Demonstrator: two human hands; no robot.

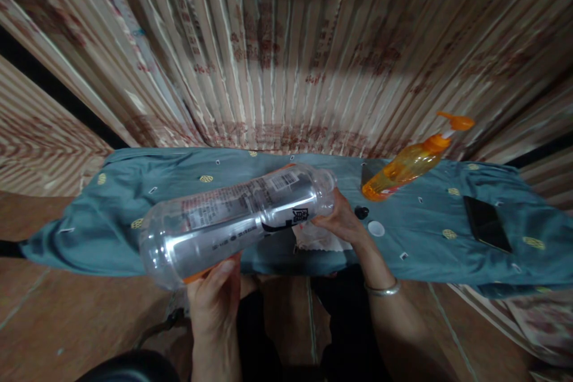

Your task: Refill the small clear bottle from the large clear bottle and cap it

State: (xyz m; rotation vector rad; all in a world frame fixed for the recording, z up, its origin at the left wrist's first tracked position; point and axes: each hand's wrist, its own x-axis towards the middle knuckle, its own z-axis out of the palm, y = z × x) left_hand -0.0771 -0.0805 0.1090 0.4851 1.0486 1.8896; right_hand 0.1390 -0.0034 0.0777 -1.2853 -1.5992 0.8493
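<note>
A large clear plastic bottle with a silver printed label lies nearly sideways in the air above the cloth-covered table. Its wide base points left and its narrow neck points right, slightly raised. My left hand grips the underside near the base, thumb along the side. Around the neck end, my right hand is closed; a silver bangle sits on that wrist. Below the bottle lies a white scalloped-edged sheet, partly covered by the bottle and right hand. To the right of that hand are a small black object and a white round disc.
An orange pump bottle stands on the teal patterned cloth at the back right. Farther right lies a flat dark rectangular object. A pleated printed curtain hangs behind the table. Brown tiled floor shows below.
</note>
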